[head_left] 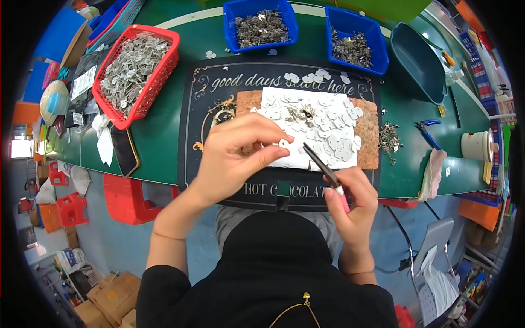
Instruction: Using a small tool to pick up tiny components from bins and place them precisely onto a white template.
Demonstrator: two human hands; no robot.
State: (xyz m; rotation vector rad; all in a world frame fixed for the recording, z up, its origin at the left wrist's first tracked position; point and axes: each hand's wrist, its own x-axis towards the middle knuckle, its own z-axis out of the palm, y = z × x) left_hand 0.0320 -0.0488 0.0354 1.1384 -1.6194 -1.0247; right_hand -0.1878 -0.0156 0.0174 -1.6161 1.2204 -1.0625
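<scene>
My left hand (232,150) is closed, with thumb and forefinger pinched on a small white piece (284,144). In my right hand (354,205) are dark tweezers (321,164) with a pink end, their tip pointing up and left, near the white piece but apart from it. Beneath both hands lies a white pad (273,104) on a brown board (367,117). Many flat white pieces (339,134) are spread over the pad's right side, and a little heap of small metal parts (303,113) sits at its upper middle.
A dark printed mat (191,164) lies under the board on the green table (158,147). Blue bins (292,38) of metal parts stand at the back; a red basket (139,106) of pieces is at left. Right are loose metal parts (389,136), blue-handled pliers (429,136) and a white roll (476,146).
</scene>
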